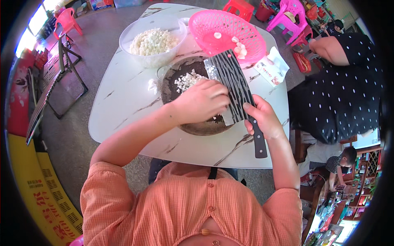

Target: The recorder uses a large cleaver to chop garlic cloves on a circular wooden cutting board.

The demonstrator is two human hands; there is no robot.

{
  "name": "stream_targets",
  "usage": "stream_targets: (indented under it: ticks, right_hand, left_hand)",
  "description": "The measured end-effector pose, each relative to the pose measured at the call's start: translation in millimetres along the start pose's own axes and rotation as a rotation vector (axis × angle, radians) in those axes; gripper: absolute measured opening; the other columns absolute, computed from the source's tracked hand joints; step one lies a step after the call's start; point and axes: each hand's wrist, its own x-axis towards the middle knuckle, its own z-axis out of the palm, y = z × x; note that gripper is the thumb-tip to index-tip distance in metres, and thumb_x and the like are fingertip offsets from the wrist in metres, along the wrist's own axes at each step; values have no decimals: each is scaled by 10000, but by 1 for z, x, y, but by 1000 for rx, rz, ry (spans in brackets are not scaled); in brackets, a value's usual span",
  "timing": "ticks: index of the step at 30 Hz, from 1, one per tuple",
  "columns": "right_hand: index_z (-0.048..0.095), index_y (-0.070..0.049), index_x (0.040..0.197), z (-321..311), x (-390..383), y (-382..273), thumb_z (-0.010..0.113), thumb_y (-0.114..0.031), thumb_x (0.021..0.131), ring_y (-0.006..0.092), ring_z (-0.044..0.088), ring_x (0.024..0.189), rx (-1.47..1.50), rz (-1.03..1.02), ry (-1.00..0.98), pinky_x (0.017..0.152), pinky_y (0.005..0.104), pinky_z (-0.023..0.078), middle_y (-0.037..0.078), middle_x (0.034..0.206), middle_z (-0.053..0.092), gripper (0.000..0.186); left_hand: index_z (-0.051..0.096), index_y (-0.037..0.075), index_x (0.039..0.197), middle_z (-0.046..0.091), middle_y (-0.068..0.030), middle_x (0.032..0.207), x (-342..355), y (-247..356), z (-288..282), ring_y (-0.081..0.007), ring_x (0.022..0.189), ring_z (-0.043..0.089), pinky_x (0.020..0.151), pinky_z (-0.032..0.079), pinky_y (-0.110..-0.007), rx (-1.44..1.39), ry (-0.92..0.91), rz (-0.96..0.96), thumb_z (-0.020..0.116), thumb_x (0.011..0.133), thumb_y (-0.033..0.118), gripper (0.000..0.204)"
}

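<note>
My right hand [258, 115] grips the black handle [259, 139] of a cleaver with a dark wavy-patterned blade [232, 82], tilted over a round dark chopping board [188, 129]. Against the blade's left side, my left hand [203, 100] has its fingers curled together; what is under the fingertips is hidden. Chopped white bits [186, 82] lie on the board, with some stuck on the blade. Behind, a clear bowl [152, 45] holds a heap of chopped white pieces. A pink slotted basket [230, 28] holds several whole peeled white cloves [240, 48].
A white printed packet [273, 67] lies at the marble-look table's [115, 115] right. A person in dotted black [336, 98] is close on the right; two other people [340, 164] are farther off. A folded chair frame [53, 78] stands left; plastic chairs [287, 22] stand behind.
</note>
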Motion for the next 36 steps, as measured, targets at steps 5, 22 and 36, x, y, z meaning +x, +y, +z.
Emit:
stream_targets:
  ticks: [5, 22, 36]
  right_hand:
    - [537, -35, 1087, -5, -8, 9, 538, -125, 991, 102, 499, 469, 58, 47, 0, 385, 263, 394, 24, 772, 537, 132]
    - [545, -24, 1045, -27, -31, -9, 549, -141, 1000, 97, 505, 471, -103, 1, 84, 419, 263, 422, 21, 774, 554, 125]
    - [572, 14, 1215, -29, -47, 2, 536, -60, 915, 413, 628, 944, -1030, -426, 268, 791, 470, 523, 230, 1110, 594, 311]
  left_hand:
    - [656, 95, 982, 586, -63, 1056, -7, -25, -6, -296, 1039, 582, 914, 468, -437, 53, 126, -156, 737, 799, 159, 210]
    - [654, 53, 1132, 596, -139, 1274, -30, -56, -15, -318, 1209, 552, 1033, 439, -413, -18, 66, -617, 604, 951, 149, 210]
    - [610, 47, 1255, 608, -139, 1314, -36, -25, -38, -302, 1226, 571, 1028, 452, -381, -127, 57, -812, 544, 1003, 175, 290]
